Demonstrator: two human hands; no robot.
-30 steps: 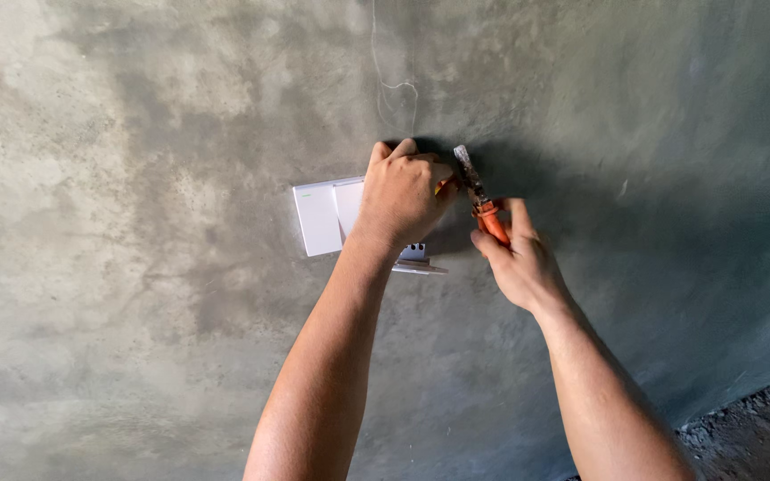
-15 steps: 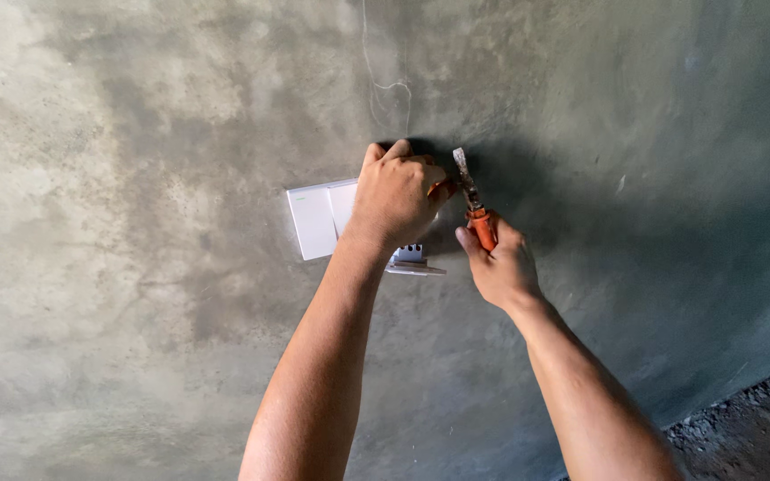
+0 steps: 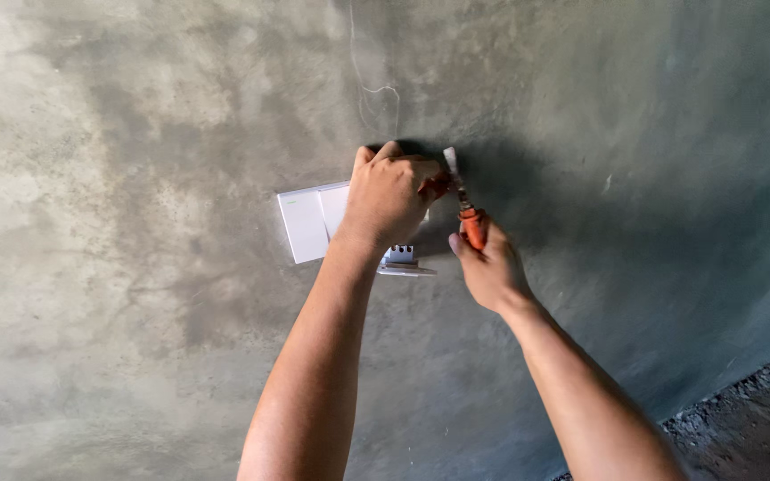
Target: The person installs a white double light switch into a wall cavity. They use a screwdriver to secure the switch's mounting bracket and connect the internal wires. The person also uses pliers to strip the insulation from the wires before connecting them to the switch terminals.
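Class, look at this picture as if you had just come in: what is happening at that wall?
A person is working on a white switch plate set against a grey plastered wall. The left hand covers the plate's right part and holds it there. The right hand grips a screwdriver with an orange handle, its shaft pointing up beside the left hand's fingers. The tip's contact point is hidden.

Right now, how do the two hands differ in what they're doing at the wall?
The left hand lies over the white switch plate, fingers curled at its right edge; the right hand grips an orange-handled screwdriver beside it. The left hand sits higher on the wall, the right lower. Both are bare and reach up to the same spot on the grey wall.
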